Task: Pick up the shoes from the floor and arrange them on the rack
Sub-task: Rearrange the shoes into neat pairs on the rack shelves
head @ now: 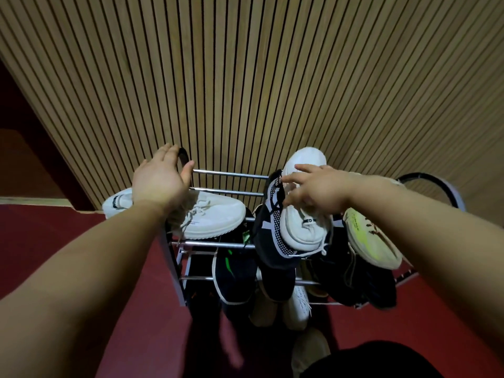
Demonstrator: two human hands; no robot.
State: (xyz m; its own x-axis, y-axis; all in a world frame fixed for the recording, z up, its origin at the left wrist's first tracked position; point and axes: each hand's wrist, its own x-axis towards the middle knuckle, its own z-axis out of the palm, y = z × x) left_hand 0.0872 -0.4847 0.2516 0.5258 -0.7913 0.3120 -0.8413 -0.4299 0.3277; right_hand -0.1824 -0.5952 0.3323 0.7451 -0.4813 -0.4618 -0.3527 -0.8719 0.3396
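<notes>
Two hands: both reaching over a metal-tube shoe rack [218, 244] against a ribbed wood-slat wall [245, 77]
Left hand [161, 181]: flat, fingers together, nothing in it, above a smooth white lace-up sneaker [212, 216] lying sideways on the top bars
Right hand [313, 192]: fingers curled, pinching a black knit sneaker [268, 227] and a white sneaker [302, 225] together at the top tier
Lower tiers: dark shoes, honestly hard to make out
Floor: pale shoe [308, 347], cut off by dark clothing

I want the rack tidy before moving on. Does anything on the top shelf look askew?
Yes. The white sneaker at the left lies sideways across the bars, its heel past the rack end. The other top-shelf shoes point toward the wall.
</notes>
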